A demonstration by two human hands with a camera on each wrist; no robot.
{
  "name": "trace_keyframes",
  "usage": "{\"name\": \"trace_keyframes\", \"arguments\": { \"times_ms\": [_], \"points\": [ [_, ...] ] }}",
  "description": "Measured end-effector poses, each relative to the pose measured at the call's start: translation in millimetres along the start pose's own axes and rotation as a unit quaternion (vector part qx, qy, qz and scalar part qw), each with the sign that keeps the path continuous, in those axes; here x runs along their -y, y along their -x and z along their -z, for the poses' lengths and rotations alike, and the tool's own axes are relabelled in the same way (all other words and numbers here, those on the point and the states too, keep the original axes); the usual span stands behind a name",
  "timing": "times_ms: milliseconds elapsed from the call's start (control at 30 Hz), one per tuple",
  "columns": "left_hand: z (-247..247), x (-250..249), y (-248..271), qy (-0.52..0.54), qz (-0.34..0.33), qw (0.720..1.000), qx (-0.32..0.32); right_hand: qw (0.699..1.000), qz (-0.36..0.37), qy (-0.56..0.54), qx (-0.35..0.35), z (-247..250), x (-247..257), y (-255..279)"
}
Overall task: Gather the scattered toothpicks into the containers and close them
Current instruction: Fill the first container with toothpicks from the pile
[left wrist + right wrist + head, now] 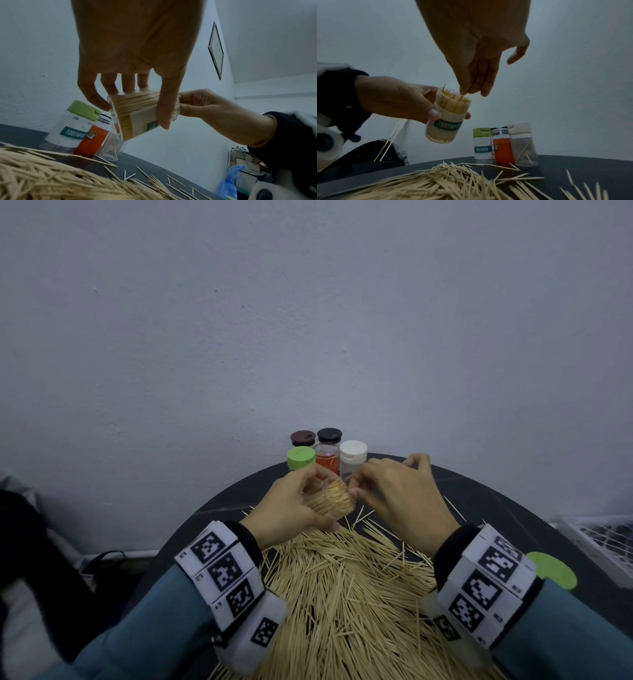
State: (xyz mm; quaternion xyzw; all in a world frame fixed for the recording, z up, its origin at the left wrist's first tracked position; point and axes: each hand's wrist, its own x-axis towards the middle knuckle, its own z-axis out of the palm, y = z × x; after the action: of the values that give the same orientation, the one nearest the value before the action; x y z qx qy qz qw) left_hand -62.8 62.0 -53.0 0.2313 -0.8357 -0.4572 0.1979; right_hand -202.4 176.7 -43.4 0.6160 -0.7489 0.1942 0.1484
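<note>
Above the dark round table (513, 501) my left hand (287, 505) grips a clear toothpick jar (447, 116), fingers and thumb curled round its side. That jar is lifted off the table, tipped a little, packed full of toothpicks, with no lid on it. On its front is a green label that says TOOTHPICK.

My right hand (400, 491) is at the open top of the jar. Its thumb and first fingers (471, 86) pinch a toothpick (462, 96) and its tip is among the ones in the jar. My little finger sticks out to the side.

Under my hands lies a big heap of loose toothpicks (342, 587), spread over the near part of the table. More single toothpicks lie around the edge of the heap.

Behind my hands, near the wall (308, 302), stand the other jars, close together. One has a green lid (300, 457); one is orange inside (327, 460) with no lid; one has a white lid (353, 453) and holds only a few toothpicks. Two dark lids (317, 437) lie behind them by the wall.

By my right wrist a flat green lid (556, 571) lies on the table edge. Both wrists wear white bands (226, 573) with black square marks.
</note>
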Motion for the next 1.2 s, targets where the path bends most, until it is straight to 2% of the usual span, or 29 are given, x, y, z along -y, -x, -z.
{"name": "trace_keyframes", "arguments": {
  "times_ms": [100, 233, 400, 633, 700, 833, 900, 967, 1067, 1200],
  "points": [
    [-1.1, -0.5, -0.5, -0.006, -0.004, 1.0, 0.003, 0.999, -0.012, 0.034, -0.006, 0.9, 0.5, 2.2],
    [-1.0, 0.1, 0.0, -0.015, -0.003, 1.0, 0.013, 1.0, -0.002, 0.002, 0.018, -1.4, -0.2, 0.0],
    [-0.3, 1.4, -0.5, -0.011, 0.006, 1.0, 0.013, 0.996, -0.004, -0.082, 0.028, -1.4, -3.7, 0.0],
    [1.4, 2.8, -1.6, 0.0, 0.019, 1.0, 0.006, 0.976, -0.057, -0.206, 0.031, -9.9, -11.7, -4.6],
    [2.4, 3.5, -2.0, 0.002, 0.021, 1.0, 0.0, 0.972, -0.084, -0.203, 0.081, -11.4, -14.6, -5.3],
    [6.0, 3.1, -4.3, 0.008, 0.033, 0.999, -0.008, 0.935, -0.141, -0.12, 0.302, -22.0, -12.6, -8.9],
    [7.7, 3.6, -5.0, 0.012, 0.041, 0.999, -0.016, 0.917, -0.14, -0.066, 0.369, -30.7, -4.9, -14.3],
    [10.1, 4.8, -5.5, 0.017, 0.044, 0.999, -0.024, 0.909, -0.129, -0.029, 0.396, -37.6, 6.1, -21.2],
    [14.1, 6.8, -6.4, 0.026, 0.055, 0.998, -0.035, 0.911, -0.112, 0.02, 0.397, -43.3, 21.5, -30.5],
    [18.0, 8.5, -9.7, 0.023, 0.06, 0.997, -0.042, 0.902, -0.115, 0.025, 0.416, -48.3, 29.8, -39.8]
  ]
}}
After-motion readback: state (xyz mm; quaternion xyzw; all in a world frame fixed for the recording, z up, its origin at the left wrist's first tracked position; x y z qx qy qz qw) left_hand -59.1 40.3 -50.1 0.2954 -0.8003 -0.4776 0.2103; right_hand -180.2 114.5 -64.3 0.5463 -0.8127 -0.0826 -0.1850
